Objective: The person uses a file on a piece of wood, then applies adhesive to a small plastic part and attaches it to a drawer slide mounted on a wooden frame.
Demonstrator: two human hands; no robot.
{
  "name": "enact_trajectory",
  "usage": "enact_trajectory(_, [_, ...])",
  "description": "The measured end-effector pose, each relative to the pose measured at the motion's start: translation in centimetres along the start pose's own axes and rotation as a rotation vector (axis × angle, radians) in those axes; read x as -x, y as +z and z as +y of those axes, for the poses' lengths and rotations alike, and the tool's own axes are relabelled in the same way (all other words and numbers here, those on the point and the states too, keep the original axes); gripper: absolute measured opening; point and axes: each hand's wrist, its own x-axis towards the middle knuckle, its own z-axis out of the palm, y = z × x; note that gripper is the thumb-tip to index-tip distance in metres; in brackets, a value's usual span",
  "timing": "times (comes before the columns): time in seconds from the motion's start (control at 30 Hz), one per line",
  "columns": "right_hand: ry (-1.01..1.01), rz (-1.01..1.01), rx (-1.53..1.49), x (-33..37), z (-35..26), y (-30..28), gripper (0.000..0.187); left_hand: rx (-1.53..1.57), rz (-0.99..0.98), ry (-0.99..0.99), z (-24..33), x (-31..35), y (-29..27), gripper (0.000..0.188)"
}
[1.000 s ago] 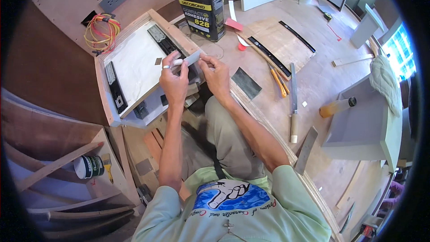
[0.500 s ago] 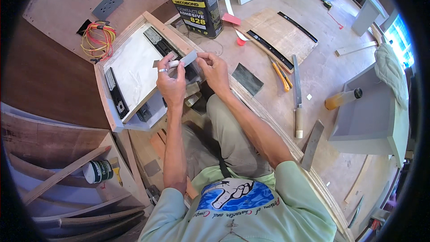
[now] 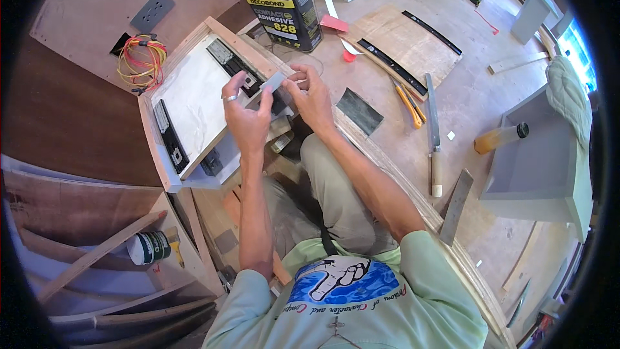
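Observation:
A small light-grey strip (image 3: 274,82) sits between my two hands, above the wooden frame's near right corner. My right hand (image 3: 313,100) pinches its right end with thumb and fingertips. My left hand (image 3: 247,119), a ring on one finger, has its index finger and thumb spread wide; the thumb tip is beside the strip's left end, and whether it touches I cannot tell. Behind my left hand lies a white panel (image 3: 187,100) inside the frame (image 3: 242,42). One black drawer slide (image 3: 171,136) lies at its left edge, another (image 3: 227,61) at its right.
A black adhesive can (image 3: 284,16) stands on the workbench behind my hands. To the right lie a board (image 3: 387,39) with black slides, an orange cutter (image 3: 408,106), a long-bladed knife (image 3: 433,129) and a dark sheet (image 3: 360,112). Coiled wires (image 3: 142,61) hang at the left.
The whitish cylinder and flat thin piece at my left fingers are no longer visible. My left index finger and thumb have spread apart. The strip has stayed near my right fingertips.

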Motion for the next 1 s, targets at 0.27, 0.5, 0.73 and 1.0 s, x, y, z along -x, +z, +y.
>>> enact_trajectory(0.27, [0.008, -0.007, -0.008, -0.2, 0.4, 0.0, 0.034, -0.108, -0.077, 0.119, -0.6, -0.4, 1.9, 0.038])
enact_trajectory(0.5, [0.062, 0.009, -0.072, -0.3, 0.7, -0.1, 0.036, -0.119, -0.018, 0.141, -0.8, -0.1, 2.1, 0.033])
enact_trajectory(0.73, [0.063, 0.014, -0.051, -0.2, 0.8, 0.0, 0.037, -0.142, 0.018, 0.114, -1.2, 0.9, 0.7, 0.017])
enact_trajectory(1.0, [0.091, 0.04, -0.123, 0.1, 1.3, -0.7, 0.028, -0.073, -0.045, 0.049, 0.4, 2.1, 0.1, 0.009])
